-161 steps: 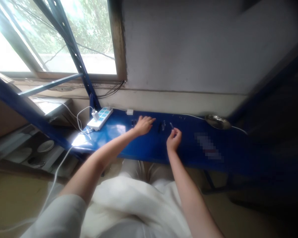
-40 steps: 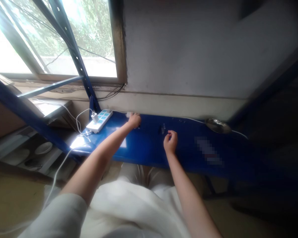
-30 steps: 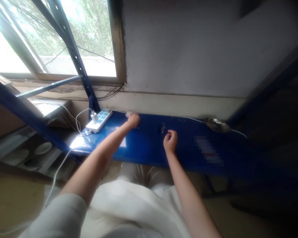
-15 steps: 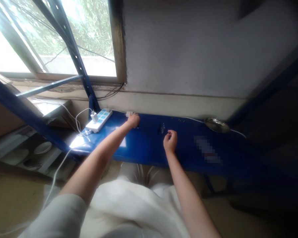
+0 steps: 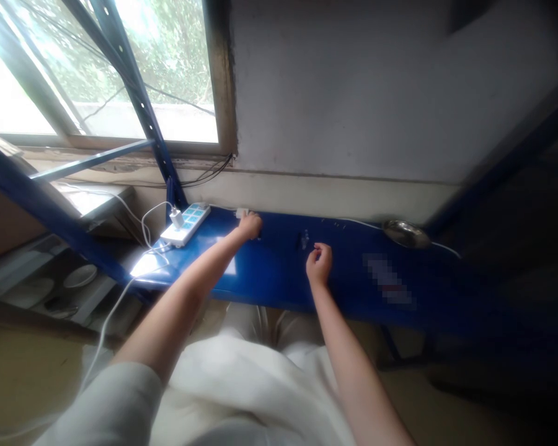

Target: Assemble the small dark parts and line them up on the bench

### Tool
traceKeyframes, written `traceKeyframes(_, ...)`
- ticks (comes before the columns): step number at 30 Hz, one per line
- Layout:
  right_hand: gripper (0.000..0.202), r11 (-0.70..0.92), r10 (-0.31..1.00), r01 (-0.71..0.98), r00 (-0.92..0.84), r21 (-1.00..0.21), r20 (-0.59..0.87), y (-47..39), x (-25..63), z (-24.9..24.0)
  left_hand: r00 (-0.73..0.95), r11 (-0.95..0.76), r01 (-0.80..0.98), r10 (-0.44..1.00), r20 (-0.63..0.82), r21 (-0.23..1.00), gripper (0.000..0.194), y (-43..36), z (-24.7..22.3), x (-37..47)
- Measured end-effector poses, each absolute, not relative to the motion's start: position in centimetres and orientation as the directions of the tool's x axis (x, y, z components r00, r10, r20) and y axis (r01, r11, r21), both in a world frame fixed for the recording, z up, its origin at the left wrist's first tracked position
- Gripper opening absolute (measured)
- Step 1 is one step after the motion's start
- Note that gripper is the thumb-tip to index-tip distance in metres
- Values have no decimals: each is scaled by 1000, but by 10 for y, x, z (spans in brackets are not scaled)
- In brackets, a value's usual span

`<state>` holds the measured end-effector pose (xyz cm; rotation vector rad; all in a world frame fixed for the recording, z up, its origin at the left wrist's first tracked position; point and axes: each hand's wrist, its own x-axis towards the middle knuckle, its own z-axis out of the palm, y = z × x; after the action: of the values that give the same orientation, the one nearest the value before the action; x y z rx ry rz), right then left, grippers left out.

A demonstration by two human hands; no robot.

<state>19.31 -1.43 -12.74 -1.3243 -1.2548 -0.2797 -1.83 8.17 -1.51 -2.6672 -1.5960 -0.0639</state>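
Observation:
My left hand (image 5: pixel 250 225) reaches to the back of the blue table (image 5: pixel 274 272), next to a white plug-like piece (image 5: pixel 242 213). Its fingers are bent down and mostly hidden behind the hand, so what they hold cannot be made out. Over the table's middle, my right hand (image 5: pixel 319 261) is curled with fingertips near the thumb. Just beyond it to the left lie small clear pieces (image 5: pixel 305 238) beside a dark item. Whether anything small sits in the right fingers is too small to tell.
On the table's left stands a white power strip (image 5: pixel 186 226) with a plugged-in charger (image 5: pixel 177 218) and loose white cables. A shiny metal dish (image 5: pixel 405 234) sits at the back right. Tiny pieces (image 5: pixel 339 225) lie near the back edge. Blue posts frame the left side.

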Motion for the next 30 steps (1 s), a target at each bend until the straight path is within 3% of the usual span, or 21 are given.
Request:
traceKeyframes(5,19,317,470,768,381,-556,796,-15,192,-127,494,-488,868,868,51,-93,33,80,-14,-16)
traceKeyframes(8,19,316,464,774,379,-549,801,-15,192,-127,530,-532,846,835,150,-34,49,68,-17,-7)
traceKeyframes(11,20,310,473,773,380,-554,795,-15,192,-127,578,-602,797,779,243,36,51,46,-26,10)
traceKeyframes(15,21,317,478,772,371,-550,796,-14,193,-127,644,-666,744,738,200,63,55,16,-51,37)
traceKeyframes(18,21,311,499,785,346,-536,795,-14,194,-126,587,-608,785,792,169,118,59,4,-70,54)
traceKeyframes(25,21,107,655,838,345,-535,672,-16,193,-129,509,-539,831,837,202,141,47,7,-82,69)
traceKeyframes(30,21,47,748,892,267,-449,608,-17,192,-133,494,-540,826,831,255,162,27,14,-77,64)
